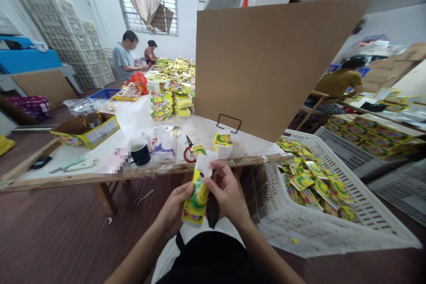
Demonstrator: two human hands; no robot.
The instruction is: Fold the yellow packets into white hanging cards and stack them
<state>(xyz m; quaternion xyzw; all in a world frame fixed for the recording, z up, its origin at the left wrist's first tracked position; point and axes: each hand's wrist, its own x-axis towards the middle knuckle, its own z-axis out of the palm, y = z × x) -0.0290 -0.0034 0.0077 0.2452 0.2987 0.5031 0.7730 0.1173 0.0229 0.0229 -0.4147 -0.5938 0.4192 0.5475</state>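
My left hand (173, 209) grips the lower part of a yellow and green packet (197, 199) held upright over my lap. My right hand (226, 188) is closed on the packet's top, its fingers pinching a small white piece (204, 164) against it. Both hands are just in front of the wooden table edge (140, 173). On the table right behind them lie red-handled scissors (189, 153) and a small stack of the same packets (222, 142).
A white plastic crate (333, 226) with several yellow packets stands at my right. A large cardboard sheet (266, 62) stands on the table. A dark mug (140, 153), an open yellow box (86, 129) and piles of packets (166, 97) lie there. Other people sit far left and right.
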